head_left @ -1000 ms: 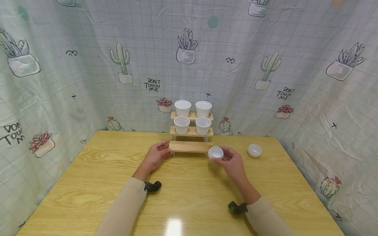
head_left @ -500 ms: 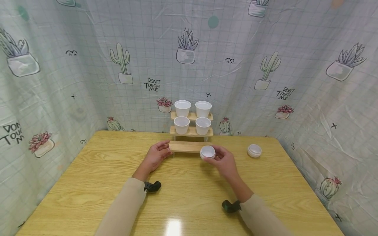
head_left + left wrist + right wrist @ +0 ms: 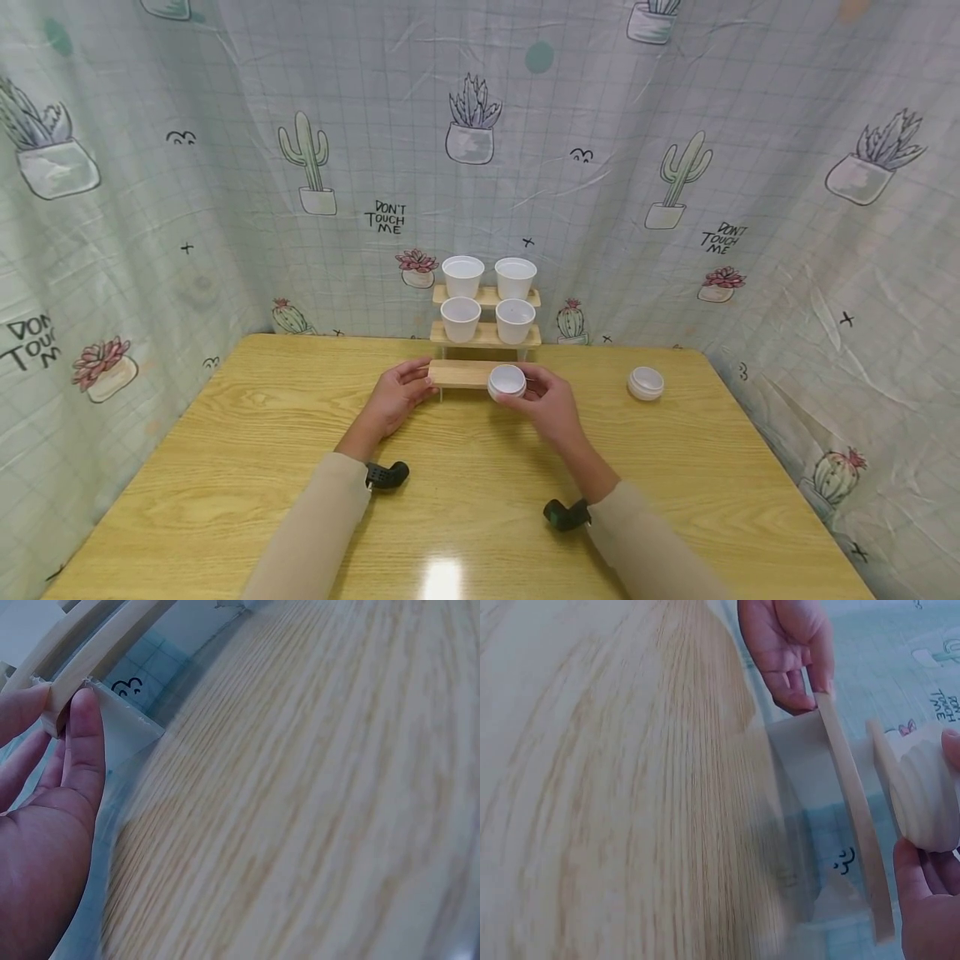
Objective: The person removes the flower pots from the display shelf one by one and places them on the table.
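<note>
A tiered wooden display stand has its bare lowest shelf toward me. My left hand pinches that shelf's left end between thumb and fingers, as the left wrist view shows up close. My right hand grips a small white cup by its right side, mouth up. In the head view the cup overlaps the right half of the lowest shelf. Its ridged side shows in the right wrist view. A similar white cup stands on the table at the right.
Two white cups stand on the middle shelf and two more on the top shelf. Behind the wooden table hangs a cactus-print curtain, which also closes in both sides.
My right hand has carried the white cup leftward, from the lowest shelf's right end to in front of its right half. My left hand has stayed on the shelf's end.
</note>
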`<state>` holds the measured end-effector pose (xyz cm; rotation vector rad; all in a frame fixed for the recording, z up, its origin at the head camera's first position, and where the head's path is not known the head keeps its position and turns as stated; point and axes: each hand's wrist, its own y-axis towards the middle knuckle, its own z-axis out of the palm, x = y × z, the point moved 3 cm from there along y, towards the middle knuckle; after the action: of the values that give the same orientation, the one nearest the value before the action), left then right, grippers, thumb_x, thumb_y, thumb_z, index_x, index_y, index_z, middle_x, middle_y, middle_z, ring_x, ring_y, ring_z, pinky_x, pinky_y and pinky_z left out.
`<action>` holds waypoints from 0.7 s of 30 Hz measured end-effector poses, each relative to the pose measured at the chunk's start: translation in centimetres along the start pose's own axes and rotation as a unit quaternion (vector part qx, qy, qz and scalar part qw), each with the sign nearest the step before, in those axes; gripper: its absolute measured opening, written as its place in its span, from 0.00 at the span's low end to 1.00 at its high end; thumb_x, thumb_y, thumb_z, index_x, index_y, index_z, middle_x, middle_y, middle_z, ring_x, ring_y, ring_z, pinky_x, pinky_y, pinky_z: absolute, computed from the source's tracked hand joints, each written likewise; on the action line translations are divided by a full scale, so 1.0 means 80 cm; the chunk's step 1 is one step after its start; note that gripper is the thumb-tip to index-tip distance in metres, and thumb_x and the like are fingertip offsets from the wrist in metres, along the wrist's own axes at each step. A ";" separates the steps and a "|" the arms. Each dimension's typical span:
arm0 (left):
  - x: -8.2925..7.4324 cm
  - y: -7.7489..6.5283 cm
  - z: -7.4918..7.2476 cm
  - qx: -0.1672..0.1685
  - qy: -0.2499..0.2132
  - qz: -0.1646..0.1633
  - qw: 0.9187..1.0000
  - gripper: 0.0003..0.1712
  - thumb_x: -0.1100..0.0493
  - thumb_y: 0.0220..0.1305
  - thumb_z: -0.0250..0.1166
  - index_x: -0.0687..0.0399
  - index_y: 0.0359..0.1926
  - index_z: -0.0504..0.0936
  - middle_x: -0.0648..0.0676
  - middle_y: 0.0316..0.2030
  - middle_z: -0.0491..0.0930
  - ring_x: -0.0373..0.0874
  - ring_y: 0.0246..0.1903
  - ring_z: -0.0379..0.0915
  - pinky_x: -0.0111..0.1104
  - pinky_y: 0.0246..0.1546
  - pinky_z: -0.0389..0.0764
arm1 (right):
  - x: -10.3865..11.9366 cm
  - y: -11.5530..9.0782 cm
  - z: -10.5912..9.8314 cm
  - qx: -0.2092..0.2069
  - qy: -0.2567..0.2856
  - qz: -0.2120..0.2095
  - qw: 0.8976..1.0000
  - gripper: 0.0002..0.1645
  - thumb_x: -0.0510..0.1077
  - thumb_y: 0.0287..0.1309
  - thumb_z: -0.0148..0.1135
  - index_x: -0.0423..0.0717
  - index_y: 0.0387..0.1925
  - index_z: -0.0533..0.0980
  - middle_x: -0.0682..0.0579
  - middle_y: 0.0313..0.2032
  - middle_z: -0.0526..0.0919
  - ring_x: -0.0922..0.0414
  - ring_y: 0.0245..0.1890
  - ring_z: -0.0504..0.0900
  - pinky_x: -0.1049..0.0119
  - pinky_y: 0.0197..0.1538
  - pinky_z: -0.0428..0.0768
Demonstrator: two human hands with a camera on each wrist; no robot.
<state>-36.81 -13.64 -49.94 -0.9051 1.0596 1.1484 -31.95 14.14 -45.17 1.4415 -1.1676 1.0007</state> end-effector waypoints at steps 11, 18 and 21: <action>-0.001 -0.001 -0.002 -0.002 0.004 -0.002 1.000 0.31 0.72 0.73 0.57 0.68 0.75 0.62 0.52 0.48 0.73 0.38 0.41 0.79 0.29 0.51 0.88 | 0.002 0.011 0.024 0.013 0.005 -0.002 1.000 0.36 0.43 0.46 0.84 0.43 0.58 0.81 0.44 0.55 0.85 0.50 0.55 0.85 0.66 0.54 0.89; 0.000 0.000 -0.002 -0.002 0.008 -0.003 1.000 0.31 0.72 0.73 0.57 0.68 0.75 0.62 0.52 0.47 0.74 0.38 0.41 0.80 0.29 0.51 0.88 | 0.008 0.017 0.038 0.015 -0.003 -0.001 1.000 0.36 0.42 0.47 0.83 0.42 0.59 0.80 0.43 0.55 0.84 0.49 0.54 0.85 0.65 0.55 0.89; 0.000 0.001 -0.001 0.000 0.007 0.000 1.000 0.31 0.73 0.73 0.57 0.69 0.75 0.62 0.52 0.47 0.74 0.38 0.41 0.80 0.29 0.52 0.88 | 0.010 0.022 0.044 0.012 -0.005 -0.002 1.000 0.36 0.41 0.47 0.83 0.41 0.59 0.80 0.41 0.54 0.85 0.49 0.53 0.86 0.66 0.53 0.89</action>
<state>-36.90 -13.72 -50.00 -0.9151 1.0716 1.1437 -33.46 10.49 -44.69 1.4684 -1.1627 1.0092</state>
